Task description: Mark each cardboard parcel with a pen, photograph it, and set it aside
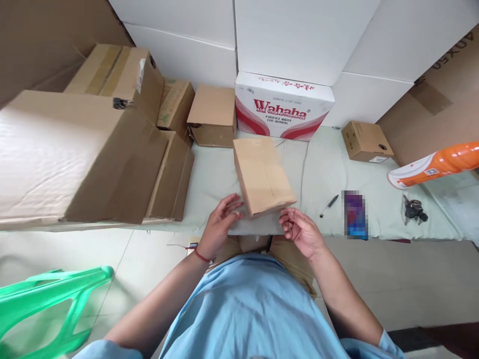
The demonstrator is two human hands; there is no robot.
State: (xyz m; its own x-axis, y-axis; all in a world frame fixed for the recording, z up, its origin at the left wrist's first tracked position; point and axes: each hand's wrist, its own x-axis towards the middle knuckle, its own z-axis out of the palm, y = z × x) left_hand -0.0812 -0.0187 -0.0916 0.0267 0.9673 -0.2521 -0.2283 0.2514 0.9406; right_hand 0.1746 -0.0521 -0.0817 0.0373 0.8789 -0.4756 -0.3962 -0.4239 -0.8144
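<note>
A plain brown cardboard box [265,174] lies turned at a slight angle on the cloth-covered table, close to its front edge. My left hand [221,219] is beside the box's near left corner, fingers curved and apart, holding nothing. Around the near right corner, my right hand [299,228] has its fingers loosely bent, palm turned up and inward. Its fingertips are at or very near the corner; whether they touch it I cannot tell. No object shows in either hand.
Several cardboard boxes [112,149] stand at left. Behind are a small carton [212,117] and a Wahaha water box [280,112]. To the right lie a pen [329,206], a pixelated item [355,215], keys [414,210], a small box [366,142] and an orange-white bottle [434,164]. A green stool [52,304] stands lower left.
</note>
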